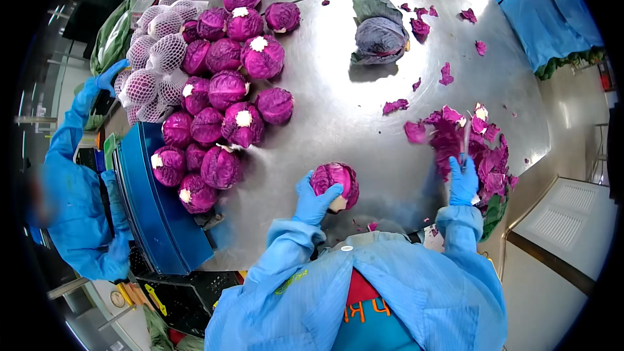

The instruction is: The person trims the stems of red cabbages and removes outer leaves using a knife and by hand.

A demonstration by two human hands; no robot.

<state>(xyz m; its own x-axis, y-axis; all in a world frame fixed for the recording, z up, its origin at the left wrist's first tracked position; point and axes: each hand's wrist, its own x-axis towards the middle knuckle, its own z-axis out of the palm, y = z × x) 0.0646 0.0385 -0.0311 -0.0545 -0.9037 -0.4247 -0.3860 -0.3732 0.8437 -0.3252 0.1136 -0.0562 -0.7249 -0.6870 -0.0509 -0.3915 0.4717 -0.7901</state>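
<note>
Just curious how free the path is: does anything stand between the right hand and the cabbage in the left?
Nothing visible does: between the right hand and the cabbage in the left hand, only metal tabletop shows. The leaf heap lies mostly beyond the right hand.

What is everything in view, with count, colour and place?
Trimmed red cabbages: about twenty, purple, table left
Netted heads: several, pale, upper left
Untrimmed cabbage: one, dark purple, upper middle
Held red cabbage: one, purple, lower centre
Knife: one, silver, blurred, right
Leaf trimmings: many, purple, mostly right
Steel table: one, silver, centre
Panelled unit: one, blue, lower left
Crate: one, black, lower left
Plastic sheet: one, blue, upper right
Louvred panel: one, white, lower right
Co-worker: one, blue gown, far left
Left hand: one, blue-gloved, on held cabbage
Right hand: one, blue-gloved, at knife
</note>
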